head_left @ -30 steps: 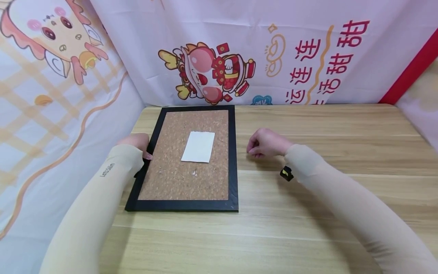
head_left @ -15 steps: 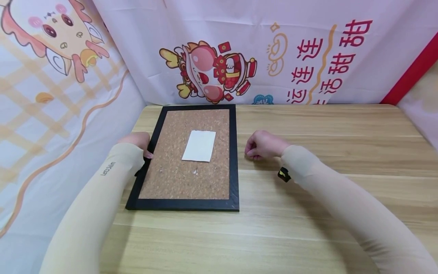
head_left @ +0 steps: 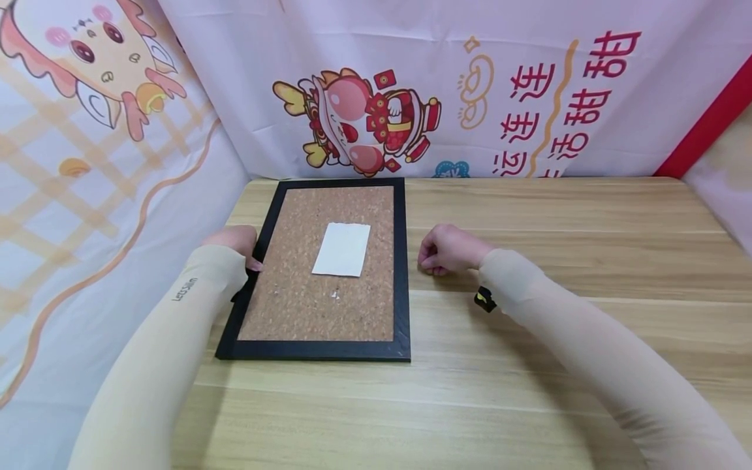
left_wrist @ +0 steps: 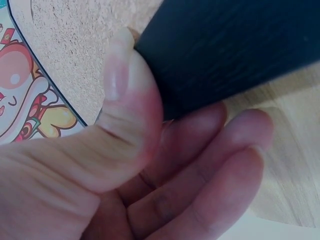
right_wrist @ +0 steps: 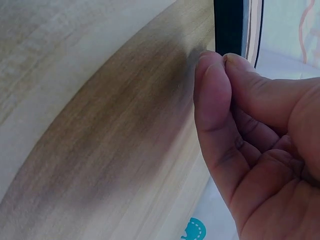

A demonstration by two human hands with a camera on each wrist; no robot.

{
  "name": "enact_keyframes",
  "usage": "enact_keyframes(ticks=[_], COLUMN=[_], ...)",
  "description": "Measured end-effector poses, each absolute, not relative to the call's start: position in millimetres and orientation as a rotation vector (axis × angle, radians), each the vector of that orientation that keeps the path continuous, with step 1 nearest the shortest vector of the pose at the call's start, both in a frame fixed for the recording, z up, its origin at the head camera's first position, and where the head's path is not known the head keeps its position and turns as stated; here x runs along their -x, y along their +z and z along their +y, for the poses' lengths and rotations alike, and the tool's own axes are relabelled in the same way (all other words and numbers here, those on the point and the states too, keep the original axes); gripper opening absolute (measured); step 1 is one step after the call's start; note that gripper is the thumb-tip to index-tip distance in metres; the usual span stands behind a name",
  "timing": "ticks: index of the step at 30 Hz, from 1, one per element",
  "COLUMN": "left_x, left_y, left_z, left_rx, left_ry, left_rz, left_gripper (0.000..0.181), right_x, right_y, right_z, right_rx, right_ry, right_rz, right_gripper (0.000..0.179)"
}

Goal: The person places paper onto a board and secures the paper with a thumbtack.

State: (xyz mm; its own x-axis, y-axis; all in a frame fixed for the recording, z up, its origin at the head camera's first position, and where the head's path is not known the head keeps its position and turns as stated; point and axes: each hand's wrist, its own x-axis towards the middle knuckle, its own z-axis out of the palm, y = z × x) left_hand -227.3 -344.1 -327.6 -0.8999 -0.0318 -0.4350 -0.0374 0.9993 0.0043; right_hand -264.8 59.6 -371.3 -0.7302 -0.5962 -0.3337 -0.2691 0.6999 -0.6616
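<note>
A cork board (head_left: 294, 294) with a black frame lies on the wooden table, left of the middle. On its cork a white paper sheet (head_left: 342, 249) sits slightly tilted. My left hand (head_left: 232, 240) grips the left edge of the board; in the left wrist view its thumb (left_wrist: 131, 95) laps over the black frame (left_wrist: 215, 55), with the other fingers curled beneath. My right hand (head_left: 449, 249) is just right of the board, apart from it. In the right wrist view the thumb and index fingertip (right_wrist: 215, 87) meet, and I see nothing held between them.
Small whitish marks (head_left: 334, 295) show on the cork below the sheet. The wooden table (head_left: 529, 215) ends at a printed cloth (head_left: 446, 85) behind, and another patterned cloth (head_left: 135, 189) hangs along the left side. A black wrist device (head_left: 485, 299) is under my right wrist.
My right hand has drifted slightly left toward the board, its fingers still curled. The left hand keeps its grip, and board and sheet stay put.
</note>
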Motion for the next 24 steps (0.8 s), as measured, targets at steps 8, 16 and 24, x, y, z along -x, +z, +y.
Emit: enact_keyframes(ticks=[8,16,24], left_x=[227.0,226.3,226.9], left_y=[-327.3,-325.7,-325.9], left_z=[-343.3,-343.1,-343.1], left_rx=[0.052,0.061,0.063], left_ry=[0.016,0.010,-0.009], left_rz=[2.690,2.680,2.675], left_gripper=[0.034,0.033,0.035], right_x=[265.1,266.6,266.6], right_y=[-372.2,-374.4,-374.6], right_z=[59.4,58.1,58.0], right_rx=[0.652,0.655,0.662], right_ry=[-0.784,-0.781,-0.786], right_rz=[2.375,2.386,2.387], right_gripper=[0.006,0.006,0.006])
